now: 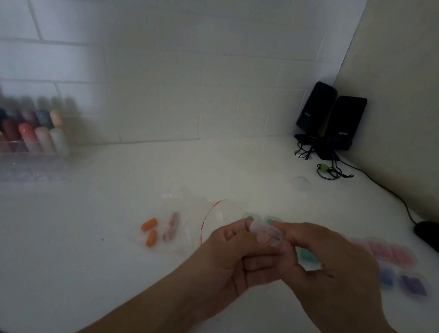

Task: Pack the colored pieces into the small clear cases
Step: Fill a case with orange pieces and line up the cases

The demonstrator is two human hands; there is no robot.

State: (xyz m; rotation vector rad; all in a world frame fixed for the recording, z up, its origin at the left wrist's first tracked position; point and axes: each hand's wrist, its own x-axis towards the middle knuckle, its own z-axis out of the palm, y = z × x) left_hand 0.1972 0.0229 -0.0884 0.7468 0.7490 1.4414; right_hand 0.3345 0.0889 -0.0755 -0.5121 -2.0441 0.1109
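Case pinched between both hands — left hand steadies, right hand grips its far edge, likely to pry it open — orange pieces wait nearby.

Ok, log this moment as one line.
both hands hold small clear plastic case | two orange foam pieces on plastic bag | filled cases at right
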